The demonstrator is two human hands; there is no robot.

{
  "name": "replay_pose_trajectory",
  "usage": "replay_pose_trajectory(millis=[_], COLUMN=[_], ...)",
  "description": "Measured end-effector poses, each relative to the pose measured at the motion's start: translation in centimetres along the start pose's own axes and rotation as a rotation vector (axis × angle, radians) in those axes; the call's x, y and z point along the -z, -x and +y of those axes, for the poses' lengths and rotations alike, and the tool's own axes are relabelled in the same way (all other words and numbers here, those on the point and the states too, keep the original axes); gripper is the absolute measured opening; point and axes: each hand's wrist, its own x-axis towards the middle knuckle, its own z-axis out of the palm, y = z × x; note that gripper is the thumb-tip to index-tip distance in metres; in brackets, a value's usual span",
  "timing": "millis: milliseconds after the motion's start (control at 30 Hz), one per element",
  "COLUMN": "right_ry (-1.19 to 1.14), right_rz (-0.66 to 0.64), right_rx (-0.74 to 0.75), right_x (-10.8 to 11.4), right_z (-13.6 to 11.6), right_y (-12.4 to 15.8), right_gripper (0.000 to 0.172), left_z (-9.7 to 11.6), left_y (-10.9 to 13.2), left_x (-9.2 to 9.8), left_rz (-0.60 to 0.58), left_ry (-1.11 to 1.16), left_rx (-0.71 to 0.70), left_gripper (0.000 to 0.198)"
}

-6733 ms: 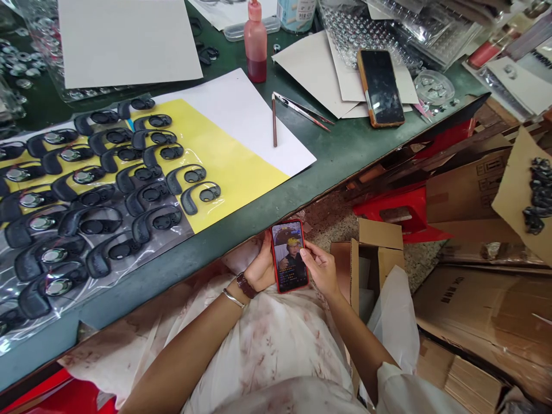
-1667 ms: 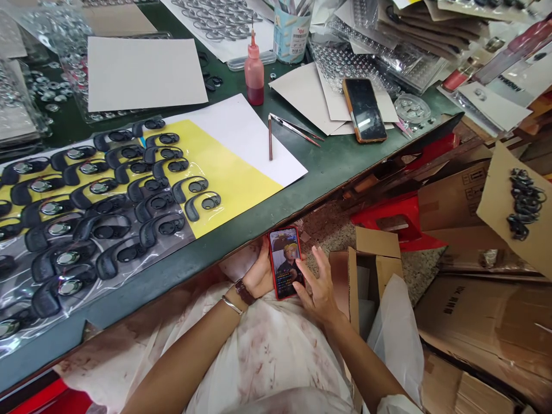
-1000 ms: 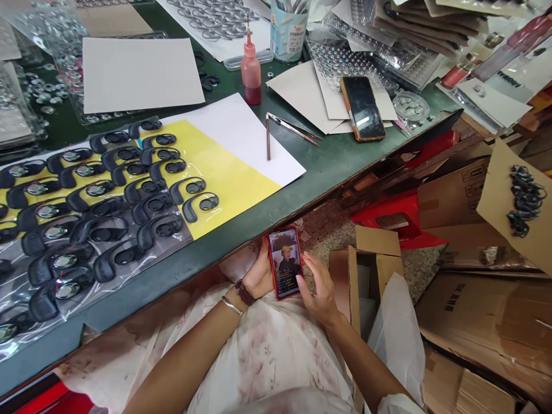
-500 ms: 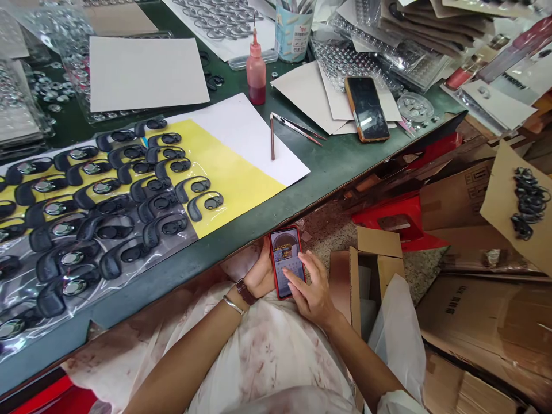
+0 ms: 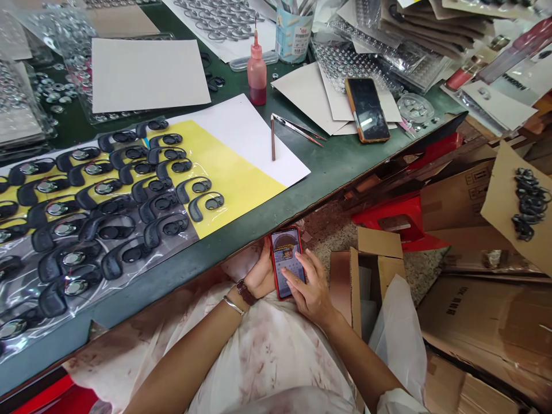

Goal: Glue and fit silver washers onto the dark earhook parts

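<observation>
Two hands with a red phone below the front edge of the desk.

The left hand [image 5: 260,276] grips the red phone [image 5: 287,263] from its left side, over the lap, just below the desk [image 5: 336,161] edge. The phone's long axis runs away from the person, its top end pointing toward the desk, its screen facing up. The right hand [image 5: 311,287] is open, and its fingers [image 5: 292,280] touch the screen.
</observation>
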Motion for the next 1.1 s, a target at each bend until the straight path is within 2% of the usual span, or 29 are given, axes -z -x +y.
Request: replay_pose_trajectory(millis=[433, 667, 800, 967, 1100], right_ry=[-0.042, -0.019, -0.017, -0.139, -0.146], right_rz=[0.039, 0.193, 0.197, 0.204, 0.177], right_rx=[-0.035, -0.114, -0.152, -0.257, -0.245], right_x=[-0.1, -0.2, -0.5, -0.5, -0.4], right_z=[0.1, 1.5, 1.9, 1.6, 1.5], right_y=[0.2, 1.0, 1.1, 1.2, 1.4], right_gripper=[0.042, 0.046, 0.046, 0.05, 0.046], left_z=[0.0, 0.1, 0.1, -0.1, -0.1], left_y=[-0.1, 0.2, 0.0, -0.1, -0.1], left_x=[0.5, 0.0, 0.2, 0.6, 0.6], left_rz=[0.013, 0.027, 0.025, 0.009, -0.018], left_ry=[-0.037, -0.093, -0.097, -0.093, -0.073], left_rx=[-0.004, 0.024, 0.022, -0.009, 0.002], left_gripper=[0.081, 0.091, 0.089, 0.083, 0.084])
